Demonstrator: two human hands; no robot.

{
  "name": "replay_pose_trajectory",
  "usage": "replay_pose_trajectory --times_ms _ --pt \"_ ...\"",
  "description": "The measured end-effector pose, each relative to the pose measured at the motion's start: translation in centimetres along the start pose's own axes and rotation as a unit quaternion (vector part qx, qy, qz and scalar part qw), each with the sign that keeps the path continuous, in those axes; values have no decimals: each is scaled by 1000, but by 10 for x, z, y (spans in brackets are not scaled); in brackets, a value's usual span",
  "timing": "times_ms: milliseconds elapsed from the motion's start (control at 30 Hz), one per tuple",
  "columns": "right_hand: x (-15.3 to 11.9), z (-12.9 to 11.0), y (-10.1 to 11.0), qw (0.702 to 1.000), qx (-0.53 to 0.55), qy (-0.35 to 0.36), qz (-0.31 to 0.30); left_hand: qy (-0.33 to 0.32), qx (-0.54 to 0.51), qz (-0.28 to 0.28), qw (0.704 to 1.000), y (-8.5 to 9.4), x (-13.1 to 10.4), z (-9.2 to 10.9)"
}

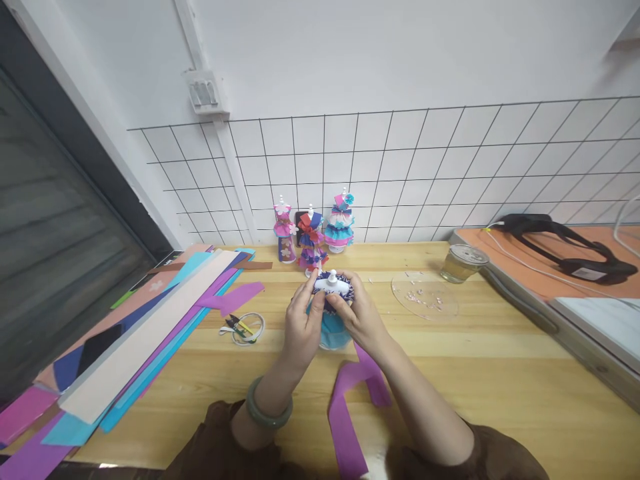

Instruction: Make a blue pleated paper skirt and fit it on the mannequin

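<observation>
A small white dress form (332, 283) stands upright near the middle of the wooden table, wearing a dark purple patterned top and a light blue skirt (334, 331). From its left side, my left hand (304, 319) grips the top part, thumb at the front. My right hand (361, 319) closes round the other side, its thumb also against the front of the patterned top. A long purple crepe paper strip (345, 407) runs from under the form toward the table's front edge.
Three dressed mini forms (340, 227) stand by the wall. Coloured paper strips (150, 333) are piled at left, beside pliers and a white ring (245, 329). At right are a clear plate (424, 297) with small pieces, a lidded glass (463, 263) and a black headset (570, 247).
</observation>
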State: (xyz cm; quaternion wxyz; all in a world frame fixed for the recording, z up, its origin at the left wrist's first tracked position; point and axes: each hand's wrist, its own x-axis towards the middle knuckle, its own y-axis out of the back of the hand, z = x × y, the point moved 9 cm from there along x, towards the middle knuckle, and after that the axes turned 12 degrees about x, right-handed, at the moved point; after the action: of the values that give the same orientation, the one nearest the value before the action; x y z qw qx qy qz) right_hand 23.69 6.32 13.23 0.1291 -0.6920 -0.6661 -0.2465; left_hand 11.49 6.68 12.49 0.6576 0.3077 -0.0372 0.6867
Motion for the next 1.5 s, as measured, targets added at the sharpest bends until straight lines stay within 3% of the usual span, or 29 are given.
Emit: replay_pose_trajectory --times_ms 500,833,1100,1333,1500 --pt "1 1 -2 1000 -13 -2 7 -57 84 18 995 4 1 15" --pt "13 8 -4 1000 2 2 -14 -8 -12 -6 1000 -1 13 -3" --pt "15 9 -4 1000 -3 6 -9 -3 -28 3 1000 -4 14 -9" --pt "37 4 1 1000 1 23 -6 -35 -27 23 999 -6 36 -2" --pt "55 19 4 1000 -4 29 -7 -41 -39 29 998 -15 56 -14"
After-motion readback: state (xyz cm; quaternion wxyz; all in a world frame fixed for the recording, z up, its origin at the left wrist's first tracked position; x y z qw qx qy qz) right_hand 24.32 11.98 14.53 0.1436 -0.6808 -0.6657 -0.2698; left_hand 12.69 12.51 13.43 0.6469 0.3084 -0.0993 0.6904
